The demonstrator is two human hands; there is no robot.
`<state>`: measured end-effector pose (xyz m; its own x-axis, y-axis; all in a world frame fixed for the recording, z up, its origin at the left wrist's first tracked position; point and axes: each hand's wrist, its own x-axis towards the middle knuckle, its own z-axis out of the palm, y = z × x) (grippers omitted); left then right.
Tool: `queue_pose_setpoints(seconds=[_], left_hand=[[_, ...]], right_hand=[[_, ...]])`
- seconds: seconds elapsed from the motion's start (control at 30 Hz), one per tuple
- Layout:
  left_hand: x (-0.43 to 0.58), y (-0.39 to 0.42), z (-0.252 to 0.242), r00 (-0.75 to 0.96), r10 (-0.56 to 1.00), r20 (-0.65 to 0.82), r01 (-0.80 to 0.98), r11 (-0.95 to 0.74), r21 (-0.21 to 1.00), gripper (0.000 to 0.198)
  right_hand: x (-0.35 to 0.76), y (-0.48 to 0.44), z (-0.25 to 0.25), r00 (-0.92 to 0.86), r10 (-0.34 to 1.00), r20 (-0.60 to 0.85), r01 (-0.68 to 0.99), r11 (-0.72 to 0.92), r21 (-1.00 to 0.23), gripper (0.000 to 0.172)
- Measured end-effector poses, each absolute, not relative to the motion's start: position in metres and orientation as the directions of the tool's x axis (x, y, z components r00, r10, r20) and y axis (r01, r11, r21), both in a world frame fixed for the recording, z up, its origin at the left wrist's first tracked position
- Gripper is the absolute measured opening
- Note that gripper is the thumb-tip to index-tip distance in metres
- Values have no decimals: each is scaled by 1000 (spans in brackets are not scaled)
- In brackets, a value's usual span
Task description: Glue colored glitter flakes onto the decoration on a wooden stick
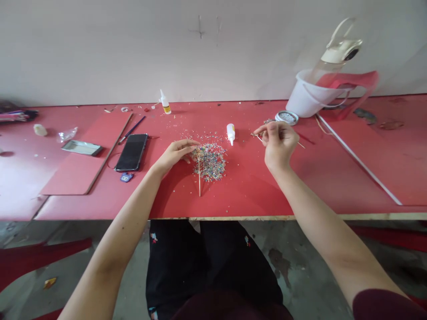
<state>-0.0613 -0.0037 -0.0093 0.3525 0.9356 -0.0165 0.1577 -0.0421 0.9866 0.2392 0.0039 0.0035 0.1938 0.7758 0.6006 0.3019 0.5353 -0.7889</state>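
Note:
My left hand [176, 153] rests on the red table [247, 191], fingers pinched at the left edge of a pile of small multicoloured beads [211, 161]. A thin wooden stick [199, 178] lies in front of the pile, its top end near my left fingertips. My right hand [278, 141] is raised right of the pile, fingers closed on a thin stick or needle [257, 136] with something small at its tip. A small white glue bottle [231, 133] stands between my hands, behind the pile.
A black phone [132, 152] lies left on a red board [90, 160], with a metal tin [82, 147] and a pen [132, 130] nearby. A second glue bottle [165, 102] stands by the wall. A white bucket [310, 95], a round tin [287, 117] and a white rod [358, 161] are at right.

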Motion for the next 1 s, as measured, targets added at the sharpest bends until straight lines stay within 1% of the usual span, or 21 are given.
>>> queue_pose_setpoints(seconds=[0.1,0.2,0.23,0.27,0.33,0.37,0.4,0.43,0.47,0.5,0.57,0.63,0.67,0.77,0.83,0.87,0.93,0.97,1.0], left_hand=[[-62,-3,-10,362,932,-8,155,-51,987,30],[-62,-3,-10,359,933,-19,173,-47,984,30],[-62,-3,-10,357,934,-21,182,-47,982,30],[-61,-3,-10,355,935,-21,190,-50,981,30],[-61,-3,-10,351,936,-24,201,-50,978,29],[-61,-3,-10,350,936,-27,202,-47,978,29],[-61,-3,-10,348,937,-30,200,-43,979,30],[-61,-3,-10,346,938,-30,196,-41,980,30],[-61,-3,-10,346,938,-29,191,-40,981,30],[-61,-3,-9,348,937,-26,184,-41,982,30],[-62,-4,-9,359,933,-23,171,-41,984,29],[-62,-4,-9,368,929,-26,159,-35,987,29],[-62,-4,-9,369,929,-28,156,-32,987,29],[-63,-4,-9,372,928,-32,162,-31,986,29],[-63,-3,-9,373,927,-36,173,-31,985,29],[-63,-3,-9,373,927,-38,175,-30,984,29],[-63,-3,-10,370,928,-41,176,-27,984,29],[-63,-3,-10,370,928,-41,176,-27,984,29],[-63,-2,-10,371,928,-39,176,-29,984,30]], right_hand=[[226,-5,6,131,801,584,240,546,-802,44],[227,-10,11,75,850,522,217,497,-840,47],[228,-13,13,32,871,490,196,475,-858,47],[228,-15,14,-47,891,452,164,453,-876,47],[226,-23,18,-327,880,345,76,389,-918,45],[224,-28,19,-507,819,269,36,332,-943,44],[220,-33,20,-669,721,178,19,256,-967,44],[216,-38,21,-801,593,83,25,171,-985,44],[212,-43,21,-893,450,-11,56,87,-995,43],[208,-47,21,-948,312,-65,77,27,-997,42],[201,-53,19,-988,77,-137,131,-74,-989,41],[196,-56,18,-977,-96,-190,201,-125,-972,40],[195,-56,17,-965,-158,-208,231,-144,-962,38],[195,-54,14,-944,-255,-207,255,-172,-951,32],[196,-53,13,-943,-277,-185,232,-149,-961,25],[197,-52,13,-942,-284,-178,223,-136,-965,24],[199,-50,12,-944,-282,-172,212,-119,-970,34],[199,-49,12,-948,-272,-164,202,-119,-972,36],[200,-48,12,-955,-257,-149,184,-119,-976,35]])
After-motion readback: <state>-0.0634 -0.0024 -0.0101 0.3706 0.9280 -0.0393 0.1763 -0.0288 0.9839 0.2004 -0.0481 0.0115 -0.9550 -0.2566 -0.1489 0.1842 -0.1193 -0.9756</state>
